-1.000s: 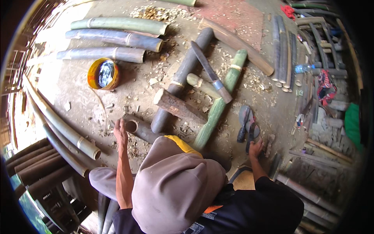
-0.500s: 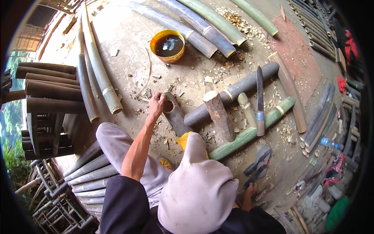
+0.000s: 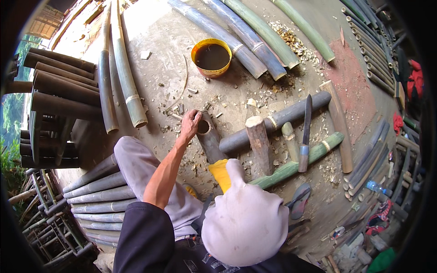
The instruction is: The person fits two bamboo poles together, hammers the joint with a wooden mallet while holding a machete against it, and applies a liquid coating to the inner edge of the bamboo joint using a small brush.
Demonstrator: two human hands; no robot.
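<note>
"Head view: where is the short bamboo piece (image 3: 211,146)?"

"On the chip-strewn floor (image 3: 159,123), just beside the near end of the dark pole (image 3: 287,113). Its lower part runs out of sight behind the yellow flap (image 3: 221,176). Flat or tilted, I can't tell."

"And the grip?"

"The left hand (image 3: 191,122) has its fingers closed on the far rim. The right hand is out of sight, so I can't tell how it stands."

"How far along does the work look?"

"One opening shows dark near the held end, so I'd judge that cut made. Whether its edge is clean is too small to read, and the covered end tells me nothing."

"Anything on the other pieces?"

"The dark pole has no such opening on the side in view. The knife (image 3: 307,123) lies across it and the green pole (image 3: 282,171), apart from the left hand."
</note>
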